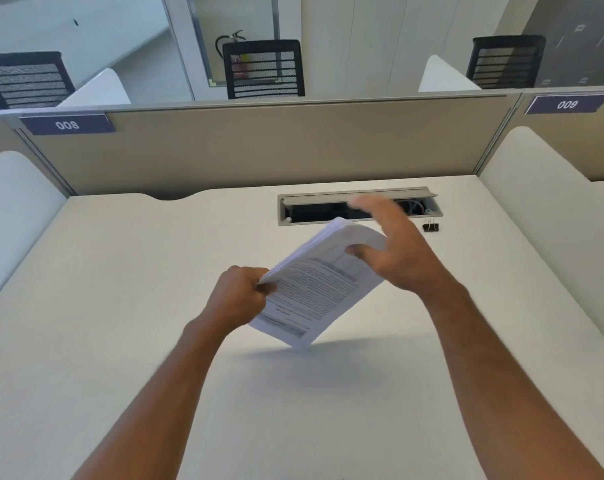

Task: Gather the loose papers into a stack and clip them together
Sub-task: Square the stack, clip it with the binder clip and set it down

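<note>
Two bare forearms, two hands: left hand clenched on near-left edge of one paper stack, right hand gripping far end, fingers blurred. Stack tilted, raised off white desk. One black binder clip beyond, beside open cable tray, partly hidden behind right hand.

Paper stack is above the desk, between both hands; binder clip lies at two o'clock, beside the cable tray.

Thick stack of printed white papers, gathered and tilted in the air above the counter, unclipped, small black binder clip standing on the counter well beyond it
</note>
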Demonstrator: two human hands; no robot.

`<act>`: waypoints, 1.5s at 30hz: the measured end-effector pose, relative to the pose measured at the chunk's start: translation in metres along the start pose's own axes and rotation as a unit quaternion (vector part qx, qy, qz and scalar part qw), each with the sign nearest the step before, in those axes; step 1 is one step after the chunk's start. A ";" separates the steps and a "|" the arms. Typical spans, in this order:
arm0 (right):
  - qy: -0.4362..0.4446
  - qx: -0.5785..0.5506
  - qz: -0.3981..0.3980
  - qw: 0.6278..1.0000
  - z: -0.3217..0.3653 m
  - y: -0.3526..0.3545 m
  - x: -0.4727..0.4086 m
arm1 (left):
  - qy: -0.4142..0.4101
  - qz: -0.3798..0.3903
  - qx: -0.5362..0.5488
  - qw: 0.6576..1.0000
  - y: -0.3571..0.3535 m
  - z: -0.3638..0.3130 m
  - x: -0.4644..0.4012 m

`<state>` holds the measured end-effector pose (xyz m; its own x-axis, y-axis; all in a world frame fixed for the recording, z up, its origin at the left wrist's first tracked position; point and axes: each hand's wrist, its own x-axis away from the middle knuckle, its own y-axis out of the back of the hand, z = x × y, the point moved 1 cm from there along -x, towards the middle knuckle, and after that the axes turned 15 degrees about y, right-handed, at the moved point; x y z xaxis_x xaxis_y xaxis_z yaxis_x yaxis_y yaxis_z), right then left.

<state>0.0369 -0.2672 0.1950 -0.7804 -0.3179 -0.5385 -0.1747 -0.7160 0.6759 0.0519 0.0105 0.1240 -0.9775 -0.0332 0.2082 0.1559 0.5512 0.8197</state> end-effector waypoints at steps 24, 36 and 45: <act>-0.311 -0.320 -0.190 0.875 -0.050 -0.070 0.094 | 0.108 -0.096 0.484 0.863 -0.046 0.043 0.022; -0.311 -0.254 -0.174 0.899 -0.054 -0.060 0.095 | 0.108 -0.094 0.297 0.944 -0.045 0.054 0.009; -0.187 -0.133 0.082 0.970 -0.017 -0.015 0.036 | -0.097 -0.119 0.041 0.987 0.044 -0.010 0.004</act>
<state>0.0216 -0.2790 0.1569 -0.9563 -0.2291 -0.1814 0.0924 -0.8260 0.5560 0.0566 0.0256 0.1660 -0.9951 -0.0137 -0.0978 -0.0856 0.6136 0.7849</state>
